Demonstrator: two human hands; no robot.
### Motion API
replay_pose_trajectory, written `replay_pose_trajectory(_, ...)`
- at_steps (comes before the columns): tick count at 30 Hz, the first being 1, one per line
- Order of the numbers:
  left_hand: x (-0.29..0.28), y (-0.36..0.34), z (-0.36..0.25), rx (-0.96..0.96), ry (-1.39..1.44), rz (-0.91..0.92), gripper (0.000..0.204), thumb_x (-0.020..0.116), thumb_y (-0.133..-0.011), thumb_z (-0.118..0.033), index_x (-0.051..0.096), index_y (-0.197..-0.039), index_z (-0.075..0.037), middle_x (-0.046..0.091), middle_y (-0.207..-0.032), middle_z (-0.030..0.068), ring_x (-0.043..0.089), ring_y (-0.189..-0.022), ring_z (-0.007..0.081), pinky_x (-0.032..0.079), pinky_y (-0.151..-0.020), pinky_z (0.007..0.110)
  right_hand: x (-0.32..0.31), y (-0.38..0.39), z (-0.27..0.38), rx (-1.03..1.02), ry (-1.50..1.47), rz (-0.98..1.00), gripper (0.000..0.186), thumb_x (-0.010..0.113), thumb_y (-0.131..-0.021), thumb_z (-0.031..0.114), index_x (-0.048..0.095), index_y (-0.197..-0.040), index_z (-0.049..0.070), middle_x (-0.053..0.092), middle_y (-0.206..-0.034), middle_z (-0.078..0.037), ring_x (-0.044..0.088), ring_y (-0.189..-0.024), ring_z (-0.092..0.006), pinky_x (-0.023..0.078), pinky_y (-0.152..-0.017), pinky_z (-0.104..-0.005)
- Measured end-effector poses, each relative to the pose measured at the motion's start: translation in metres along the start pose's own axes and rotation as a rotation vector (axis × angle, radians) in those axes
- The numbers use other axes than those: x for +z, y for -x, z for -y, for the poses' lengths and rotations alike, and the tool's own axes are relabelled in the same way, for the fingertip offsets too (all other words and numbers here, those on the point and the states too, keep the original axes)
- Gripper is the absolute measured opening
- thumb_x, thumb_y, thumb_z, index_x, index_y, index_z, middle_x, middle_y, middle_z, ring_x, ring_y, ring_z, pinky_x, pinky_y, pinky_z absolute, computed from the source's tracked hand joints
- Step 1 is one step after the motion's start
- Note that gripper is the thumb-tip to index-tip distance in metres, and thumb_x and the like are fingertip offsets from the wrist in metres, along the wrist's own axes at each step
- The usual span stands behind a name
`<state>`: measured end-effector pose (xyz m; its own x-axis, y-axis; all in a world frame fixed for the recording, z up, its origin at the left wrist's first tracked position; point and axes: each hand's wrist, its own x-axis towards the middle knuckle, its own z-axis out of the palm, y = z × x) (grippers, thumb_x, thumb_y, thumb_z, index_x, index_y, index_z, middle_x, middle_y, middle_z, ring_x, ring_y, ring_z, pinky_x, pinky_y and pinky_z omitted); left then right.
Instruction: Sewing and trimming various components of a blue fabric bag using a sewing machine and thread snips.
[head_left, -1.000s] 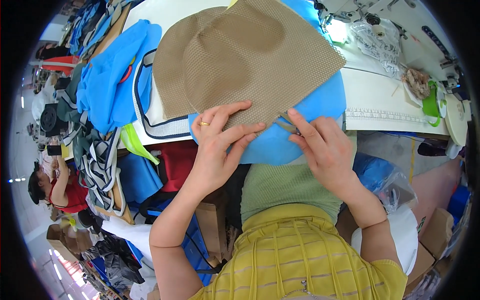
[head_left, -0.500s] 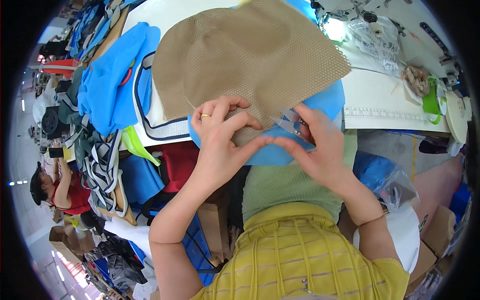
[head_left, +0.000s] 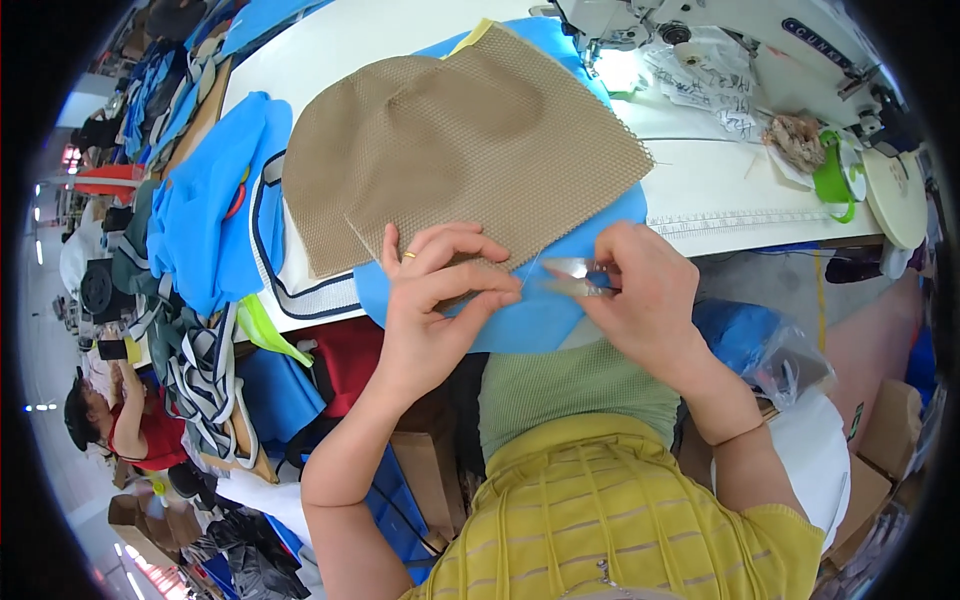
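Clock ref.: ctr of view, 12 = far side of table (head_left: 690,185).

8–9 o'clock: co-worker (head_left: 155,440) in red, arms raised. Next, straps (head_left: 205,370), dk/white, hang in a bunch at table's L end. 9–10 o'clock: blue cloth (head_left: 205,225), crumpled; trim (head_left: 272,262), white w/ navy edging, lies just R of it.

12 o'clock: mesh (head_left: 450,150), brown, lies on blue panel (head_left: 612,215), which shows past mesh at approx. 1 & 4–6 o'clock of same.

L hand (head_left: 432,305): at mesh's 6 o'clock edge; narrow, thumb & index tips together on thread (head_left: 531,268). Thread is v. thin, runs from tips twd 1 o'clock, over panel.

Snips (head_left: 572,268): R of thread, over panel; blades apart, pointing to 9 o'clock. R hand (head_left: 648,290): at 3 o'clock, closed around snips' handle end.

2–3 o'clock: ruler (head_left: 745,222) along table's near edge. 1–2 o'clock: sewing m/c (head_left: 740,50). Far R, 2–3 o'clock: green roll (head_left: 832,180).
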<state>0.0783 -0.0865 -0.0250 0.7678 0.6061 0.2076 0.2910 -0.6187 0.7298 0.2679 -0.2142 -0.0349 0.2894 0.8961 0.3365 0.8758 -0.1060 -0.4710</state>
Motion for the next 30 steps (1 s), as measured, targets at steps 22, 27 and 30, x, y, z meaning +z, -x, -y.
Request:
replay_pose_trajectory(22, 0.025, -0.043, -0.002, 0.194, -0.188, 0.389, 0.041, 0.045, -0.106, -0.030, 0.058, -0.144, -0.021, 0.040, -0.160, 0.0037, 0.028, -0.152, 0.0286, 0.001, -0.123, 0.058, -0.014, -0.014, -0.044, -0.365, 0.056, -0.092, 0.024, 0.078, -0.074, 0.017, 0.055, -0.076, 0.011, 0.054, -0.086, -0.002, 0.057, -0.080, -0.0210, 0.047, -0.054, -0.0346)
replay_pose_trajectory(27, 0.025, -0.048, -0.002, 0.110, -0.122, 0.416, 0.039, 0.046, -0.107, -0.027, 0.060, -0.141, -0.017, 0.044, -0.155, 0.0057, 0.029, -0.151, 0.0284, 0.003, -0.123, 0.057, -0.010, -0.024, -0.058, -0.589, -0.261, -0.109, 0.024, 0.078, -0.072, 0.013, 0.055, -0.071, 0.008, 0.051, -0.077, -0.003, 0.056, -0.075, -0.0214, 0.045, -0.051, -0.0331)
replay_pose_trajectory(30, 0.035, -0.045, -0.006, 0.103, -0.242, 0.337, 0.036, 0.046, -0.107, -0.025, 0.062, -0.137, -0.014, 0.048, -0.150, 0.0081, 0.030, -0.151, 0.0268, 0.004, -0.122, 0.057, -0.014, -0.009, -0.050, -0.499, -0.082, -0.106, 0.024, 0.078, -0.070, 0.009, 0.054, -0.069, 0.007, 0.048, -0.072, -0.004, 0.054, -0.068, -0.0215, 0.041, -0.048, -0.0331)
